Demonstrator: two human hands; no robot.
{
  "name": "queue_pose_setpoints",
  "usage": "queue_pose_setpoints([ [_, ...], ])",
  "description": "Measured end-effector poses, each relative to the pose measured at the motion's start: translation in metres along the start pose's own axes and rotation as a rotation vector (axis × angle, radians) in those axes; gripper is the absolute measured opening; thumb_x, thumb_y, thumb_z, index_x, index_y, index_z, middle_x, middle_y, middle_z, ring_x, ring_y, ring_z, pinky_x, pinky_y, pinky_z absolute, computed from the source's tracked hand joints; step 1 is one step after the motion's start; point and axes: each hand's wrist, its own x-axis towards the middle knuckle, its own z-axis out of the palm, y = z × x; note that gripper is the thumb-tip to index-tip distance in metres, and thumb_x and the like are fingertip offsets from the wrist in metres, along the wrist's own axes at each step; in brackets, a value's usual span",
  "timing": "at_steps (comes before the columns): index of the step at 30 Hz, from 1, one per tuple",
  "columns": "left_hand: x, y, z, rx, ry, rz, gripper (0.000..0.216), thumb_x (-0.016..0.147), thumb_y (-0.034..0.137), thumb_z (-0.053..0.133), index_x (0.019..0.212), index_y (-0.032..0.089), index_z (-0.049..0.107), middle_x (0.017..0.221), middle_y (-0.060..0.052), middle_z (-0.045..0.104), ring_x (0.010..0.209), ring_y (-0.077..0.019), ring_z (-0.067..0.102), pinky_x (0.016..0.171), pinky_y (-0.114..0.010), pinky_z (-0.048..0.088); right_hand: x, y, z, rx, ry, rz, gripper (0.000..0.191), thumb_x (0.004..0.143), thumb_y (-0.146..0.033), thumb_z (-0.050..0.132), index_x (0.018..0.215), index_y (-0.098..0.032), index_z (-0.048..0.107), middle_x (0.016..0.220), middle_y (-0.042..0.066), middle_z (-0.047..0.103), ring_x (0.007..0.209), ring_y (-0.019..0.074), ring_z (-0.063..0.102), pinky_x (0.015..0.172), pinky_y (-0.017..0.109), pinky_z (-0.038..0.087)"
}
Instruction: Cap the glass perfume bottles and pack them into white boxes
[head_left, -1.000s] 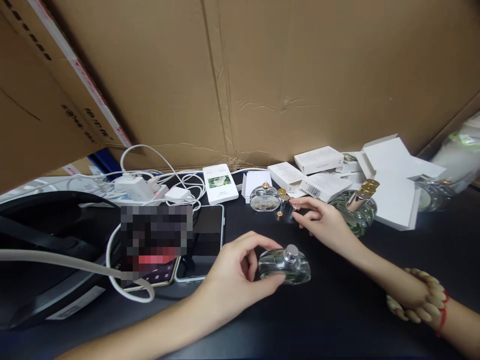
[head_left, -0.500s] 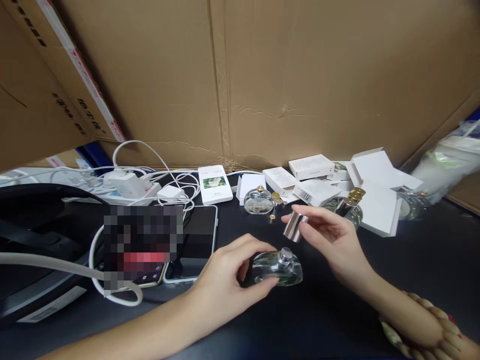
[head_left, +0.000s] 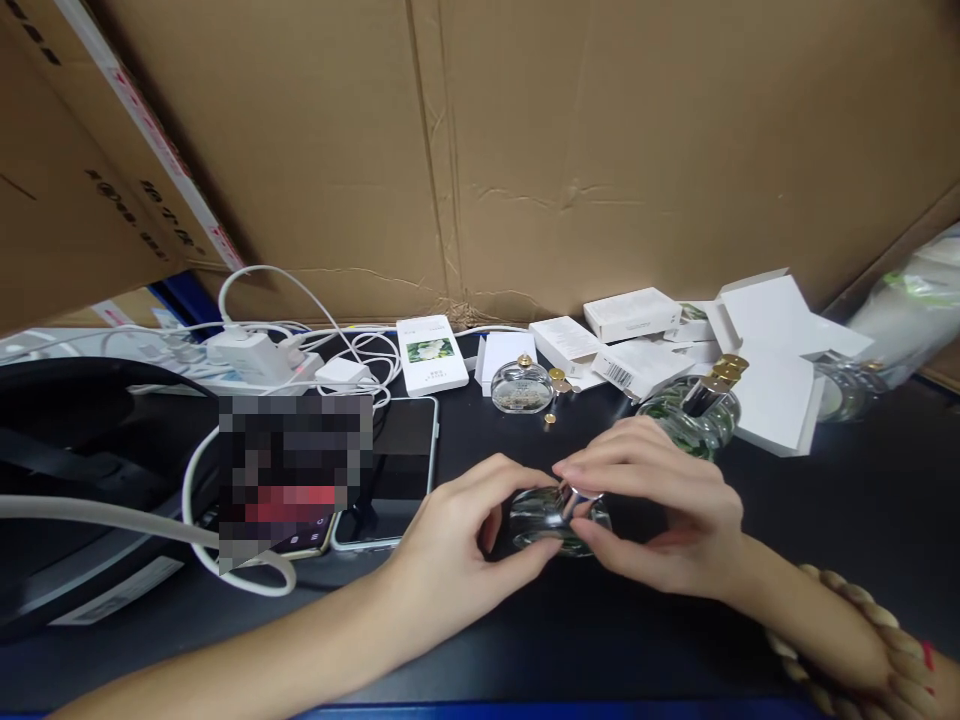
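Observation:
A low clear glass perfume bottle [head_left: 541, 520] rests on the black tabletop [head_left: 825, 520] at the centre. My left hand [head_left: 457, 550] grips its left side with thumb and fingers. My right hand [head_left: 660, 510] pinches a silver cylindrical cap [head_left: 571, 497] and holds it right over the bottle's neck; the fingers hide most of the cap and whether it is seated.
Behind stand a small round bottle with a gold top [head_left: 521, 388], loose gold caps [head_left: 556, 378], a green-patterned bottle [head_left: 690, 415] and several white cartons [head_left: 636, 313]. Two phones [head_left: 390, 470], chargers and white cables [head_left: 300, 350] lie left. Cardboard [head_left: 600, 140] walls the back.
My right hand picked up the silver cap from beside the small bottles, carried it toward me and lowered it onto the bottle's neck. My left hand kept holding the bottle.

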Motion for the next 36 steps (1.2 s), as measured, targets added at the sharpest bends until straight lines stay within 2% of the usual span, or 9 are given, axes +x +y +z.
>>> queue_pose_setpoints([
  [7, 0.000, -0.003, 0.001, -0.031, -0.011, 0.022, 0.027, 0.075, 0.016, 0.064, 0.101, 0.023, 0.062, 0.083, 0.002, 0.059, 0.054, -0.0060, 0.046, 0.047, -0.017, 0.037, -0.002, 0.005, 0.009, 0.096, 0.041, -0.026, 0.042, 0.065, -0.007, 0.067, 0.104, -0.021, 0.061, 0.070, 0.002, 0.069, 0.066, 0.0169, 0.064, 0.060, 0.034, 0.049],
  [12, 0.000, -0.005, 0.001, -0.015, -0.023, 0.027, 0.027, 0.076, 0.018, 0.064, 0.102, 0.024, 0.062, 0.086, 0.002, 0.060, 0.056, -0.0067, 0.047, 0.048, -0.018, 0.038, 0.004, 0.000, 0.008, 0.126, 0.058, -0.010, 0.032, 0.068, -0.006, 0.066, 0.095, -0.021, 0.061, 0.061, 0.000, 0.063, 0.057, 0.0141, 0.059, 0.054, 0.031, 0.049],
  [15, 0.000, -0.004, 0.000, -0.006, -0.037, 0.018, 0.027, 0.077, 0.020, 0.063, 0.104, 0.024, 0.062, 0.085, 0.002, 0.060, 0.056, -0.0070, 0.047, 0.048, -0.018, 0.038, 0.003, -0.001, 0.007, 0.116, 0.028, 0.012, 0.027, 0.069, -0.009, 0.067, 0.091, -0.022, 0.058, 0.062, -0.001, 0.060, 0.056, 0.0128, 0.056, 0.054, 0.030, 0.049],
  [18, 0.001, -0.004, 0.000, 0.033, -0.042, 0.001, 0.028, 0.078, 0.021, 0.062, 0.106, 0.025, 0.061, 0.079, 0.003, 0.056, 0.054, -0.0072, 0.047, 0.046, -0.018, 0.037, -0.001, 0.002, 0.007, 0.057, -0.039, -0.008, 0.035, 0.070, -0.013, 0.069, 0.099, -0.023, 0.052, 0.068, -0.001, 0.061, 0.063, 0.0139, 0.059, 0.055, 0.028, 0.051],
  [20, 0.000, -0.005, 0.000, 0.076, -0.038, 0.001, 0.033, 0.078, 0.019, 0.061, 0.110, 0.025, 0.058, 0.082, 0.002, 0.057, 0.054, -0.0070, 0.047, 0.045, -0.017, 0.037, -0.004, 0.002, 0.007, -0.020, -0.058, -0.020, 0.037, 0.071, -0.014, 0.067, 0.102, -0.024, 0.049, 0.069, -0.002, 0.060, 0.067, 0.0139, 0.061, 0.054, 0.025, 0.051],
  [25, -0.002, -0.006, -0.003, 0.209, 0.001, 0.039, 0.043, 0.081, 0.017, 0.055, 0.121, 0.029, 0.048, 0.124, -0.003, 0.051, 0.057, -0.0053, 0.049, 0.046, -0.017, 0.042, -0.004, 0.000, -0.002, -0.394, -0.070, 0.040, 0.019, 0.071, -0.013, 0.059, 0.086, -0.023, 0.051, 0.080, 0.000, 0.063, 0.060, 0.0086, 0.060, 0.050, 0.018, 0.046],
  [28, -0.002, -0.004, -0.006, 0.255, 0.057, 0.060, 0.036, 0.082, 0.017, 0.054, 0.115, 0.030, 0.052, 0.125, -0.003, 0.049, 0.055, -0.0040, 0.048, 0.047, -0.017, 0.044, -0.002, 0.004, -0.012, -0.705, -0.100, 0.033, 0.011, 0.070, -0.010, 0.055, 0.071, -0.021, 0.055, 0.084, 0.001, 0.066, 0.052, 0.0062, 0.055, 0.045, 0.019, 0.038],
  [31, -0.001, -0.001, -0.008, 0.251, 0.115, 0.072, 0.031, 0.082, 0.016, 0.053, 0.110, 0.028, 0.054, 0.124, -0.003, 0.049, 0.054, -0.0034, 0.048, 0.045, -0.016, 0.044, 0.000, 0.011, -0.024, -0.873, -0.173, 0.060, 0.010, 0.071, -0.012, 0.053, 0.066, -0.020, 0.057, 0.077, -0.001, 0.066, 0.048, 0.0073, 0.051, 0.046, 0.023, 0.034],
  [36, 0.000, 0.001, -0.009, 0.248, 0.160, 0.066, 0.030, 0.081, 0.011, 0.050, 0.106, 0.028, 0.055, 0.126, -0.003, 0.046, 0.061, -0.0046, 0.053, 0.046, -0.015, 0.045, 0.001, 0.019, -0.035, -1.057, -0.218, 0.173, 0.010, 0.071, -0.018, 0.058, 0.061, -0.021, 0.056, 0.066, 0.002, 0.061, 0.064, 0.0175, 0.055, 0.064, 0.031, 0.035],
])
